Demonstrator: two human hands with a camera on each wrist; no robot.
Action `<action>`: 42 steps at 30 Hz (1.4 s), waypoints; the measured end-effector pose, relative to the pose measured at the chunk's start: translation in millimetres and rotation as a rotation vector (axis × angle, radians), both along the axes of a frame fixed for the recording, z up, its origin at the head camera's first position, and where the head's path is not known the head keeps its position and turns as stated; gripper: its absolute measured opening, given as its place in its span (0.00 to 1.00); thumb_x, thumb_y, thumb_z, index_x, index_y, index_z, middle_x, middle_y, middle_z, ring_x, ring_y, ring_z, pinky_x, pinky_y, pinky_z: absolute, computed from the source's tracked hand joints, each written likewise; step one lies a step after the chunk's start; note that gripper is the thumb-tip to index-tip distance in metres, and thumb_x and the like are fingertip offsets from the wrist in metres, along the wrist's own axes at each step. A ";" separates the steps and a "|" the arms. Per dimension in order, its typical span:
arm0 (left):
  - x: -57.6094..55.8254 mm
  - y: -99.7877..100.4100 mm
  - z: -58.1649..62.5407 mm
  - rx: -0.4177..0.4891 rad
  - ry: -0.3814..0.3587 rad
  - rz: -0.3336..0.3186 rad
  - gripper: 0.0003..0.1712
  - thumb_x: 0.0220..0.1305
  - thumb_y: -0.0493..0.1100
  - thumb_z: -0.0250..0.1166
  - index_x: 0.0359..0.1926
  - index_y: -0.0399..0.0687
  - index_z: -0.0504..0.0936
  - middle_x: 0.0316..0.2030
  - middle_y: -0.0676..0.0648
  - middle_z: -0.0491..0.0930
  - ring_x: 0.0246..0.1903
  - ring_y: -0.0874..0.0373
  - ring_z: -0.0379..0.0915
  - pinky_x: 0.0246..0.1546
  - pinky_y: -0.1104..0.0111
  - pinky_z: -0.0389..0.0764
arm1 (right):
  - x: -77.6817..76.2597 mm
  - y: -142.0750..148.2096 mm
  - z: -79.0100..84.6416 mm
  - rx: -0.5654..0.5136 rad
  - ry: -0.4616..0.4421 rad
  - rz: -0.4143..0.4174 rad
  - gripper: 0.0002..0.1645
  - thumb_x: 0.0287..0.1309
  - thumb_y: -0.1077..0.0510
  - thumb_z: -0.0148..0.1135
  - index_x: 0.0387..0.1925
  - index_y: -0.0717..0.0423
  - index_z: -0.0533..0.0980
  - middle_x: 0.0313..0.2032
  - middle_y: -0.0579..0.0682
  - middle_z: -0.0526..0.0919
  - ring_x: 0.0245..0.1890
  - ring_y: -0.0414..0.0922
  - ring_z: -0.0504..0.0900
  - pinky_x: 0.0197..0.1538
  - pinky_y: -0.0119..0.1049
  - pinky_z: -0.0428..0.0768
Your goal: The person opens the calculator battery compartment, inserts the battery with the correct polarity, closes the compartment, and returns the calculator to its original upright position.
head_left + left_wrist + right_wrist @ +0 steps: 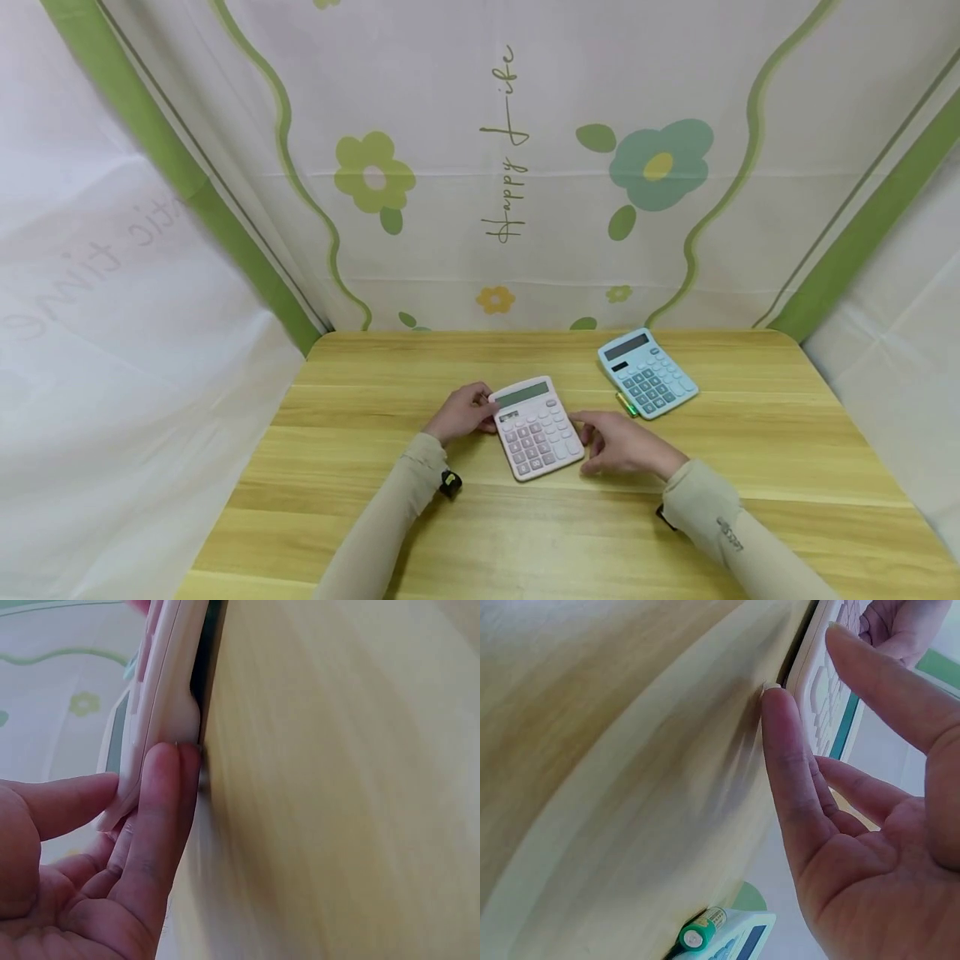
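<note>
A pale pink calculator (542, 427) lies face up on the wooden table, slightly turned. My left hand (459, 415) holds its upper left side; in the left wrist view the thumb presses the front near the screen end while fingers (156, 795) reach along the side and back. At the opposite edge is my right hand (626, 443). In the right wrist view its fingers (786, 750) are extended with tips by the calculator's side, and the thumb stands apart from the keys. The calculator's underside is hidden.
Behind my right hand lies a light blue calculator (660, 379), tilted on the table. A green battery (627, 405) sits against its left edge. The wooden table (345, 475) ends at a printed curtain (442, 250) behind and at the sides.
</note>
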State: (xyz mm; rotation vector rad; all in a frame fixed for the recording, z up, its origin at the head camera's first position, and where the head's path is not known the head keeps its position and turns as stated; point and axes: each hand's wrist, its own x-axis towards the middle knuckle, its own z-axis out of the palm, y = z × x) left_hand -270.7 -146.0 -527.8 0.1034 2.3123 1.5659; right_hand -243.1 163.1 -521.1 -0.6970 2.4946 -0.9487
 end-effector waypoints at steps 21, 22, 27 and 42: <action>6.4 2.2 -5.0 0.079 -0.067 -0.032 0.05 0.74 0.32 0.62 0.41 0.35 0.73 0.35 0.41 0.78 0.29 0.54 0.87 0.37 0.63 0.90 | -1.9 7.9 1.8 -0.078 -0.083 -0.031 0.49 0.45 0.64 0.83 0.69 0.67 0.71 0.41 0.53 0.81 0.36 0.44 0.81 0.36 0.31 0.82; 6.1 2.2 -5.7 0.081 -0.068 -0.030 0.05 0.74 0.32 0.62 0.41 0.35 0.73 0.35 0.41 0.78 0.29 0.54 0.87 0.37 0.63 0.90 | -2.6 8.3 1.2 -0.081 -0.082 -0.028 0.49 0.45 0.64 0.83 0.69 0.67 0.71 0.41 0.53 0.81 0.36 0.44 0.81 0.36 0.31 0.82; 7.1 3.2 -6.3 0.100 -0.076 -0.037 0.05 0.74 0.32 0.61 0.41 0.35 0.73 0.35 0.42 0.77 0.29 0.55 0.86 0.37 0.63 0.90 | -3.7 10.6 -0.3 -0.092 -0.083 -0.024 0.49 0.45 0.64 0.83 0.69 0.67 0.71 0.41 0.52 0.81 0.35 0.44 0.81 0.36 0.31 0.82; 8.3 3.5 -8.4 0.093 -0.056 -0.051 0.05 0.75 0.33 0.61 0.42 0.35 0.72 0.36 0.41 0.78 0.29 0.55 0.86 0.37 0.64 0.90 | -2.2 9.9 1.5 -0.077 -0.074 -0.040 0.48 0.44 0.64 0.84 0.68 0.66 0.73 0.41 0.52 0.80 0.35 0.44 0.80 0.36 0.31 0.81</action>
